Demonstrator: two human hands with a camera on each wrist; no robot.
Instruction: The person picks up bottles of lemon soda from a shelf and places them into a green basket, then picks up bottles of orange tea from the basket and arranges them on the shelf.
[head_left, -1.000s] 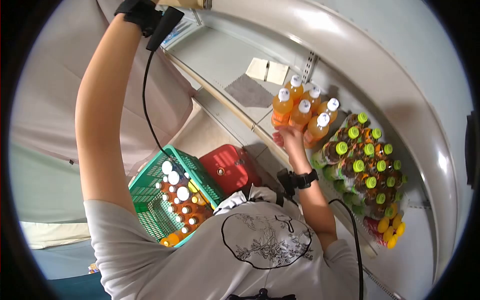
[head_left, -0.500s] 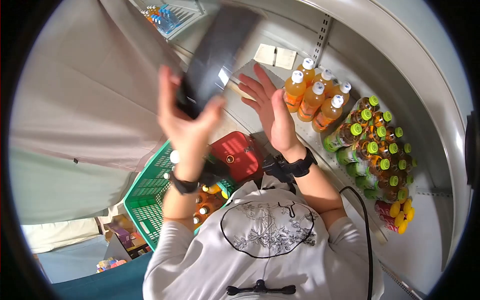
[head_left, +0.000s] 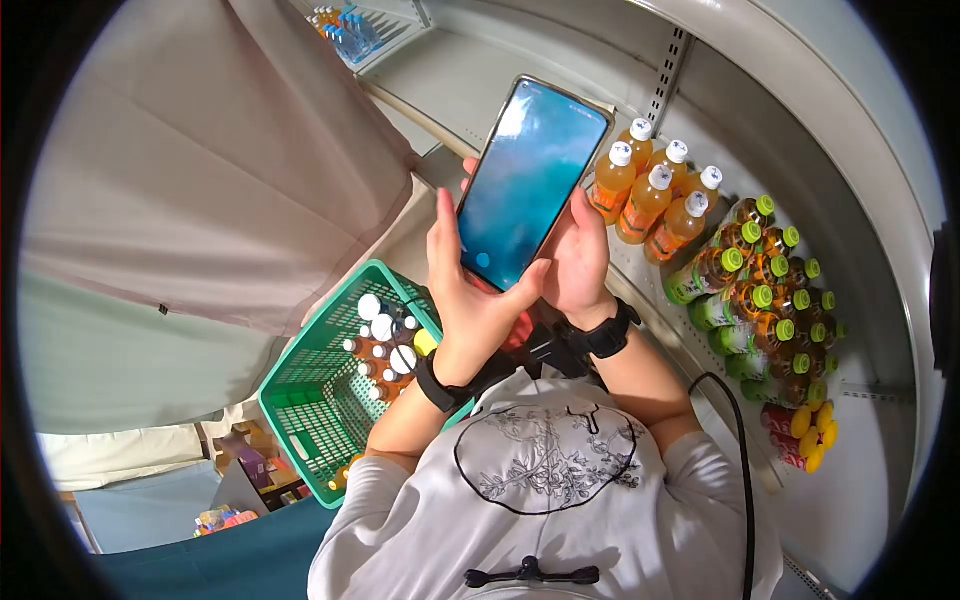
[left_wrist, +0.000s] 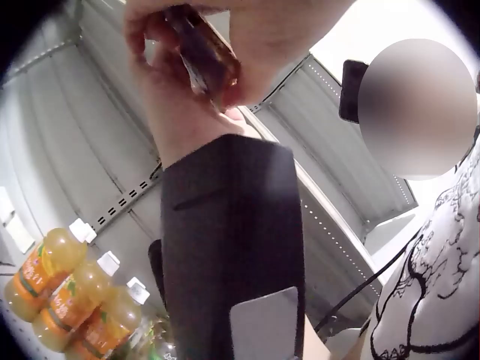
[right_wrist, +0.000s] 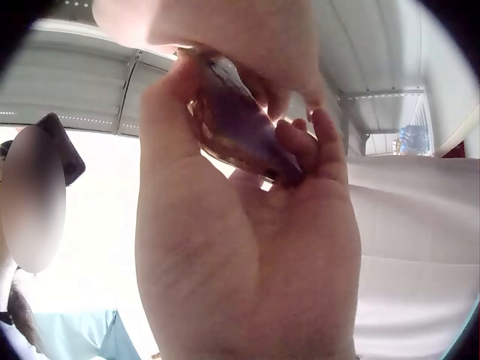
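Both hands hold a smartphone [head_left: 530, 190] upright in front of the chest, its lit blue-green screen towards the head camera. My left hand [head_left: 470, 315], back side showing, grips the bottom end between thumb and fingers. From the right side, my right hand [head_left: 578, 262] holds it with the thumb along the right edge; fingertips show past the left edge. In the right wrist view the phone [right_wrist: 240, 127] lies edge-on in the curled fingers. Just beyond the right hand stand several orange-drink bottles [head_left: 643, 205] with white caps.
Green-capped bottles [head_left: 765, 300] and yellow-topped red containers [head_left: 800, 440] line the shelf [head_left: 480, 75] at right. A green basket [head_left: 290, 400] holding bottles stands at lower left, below a hanging curtain [head_left: 180, 160]. A black cable [head_left: 745, 480] runs beside the right arm.
The left hand came from the upper left, carrying the phone to the front of the chest. The right hand left the orange-drink bottles, opened, and took hold of the phone. The screen now shows lit.
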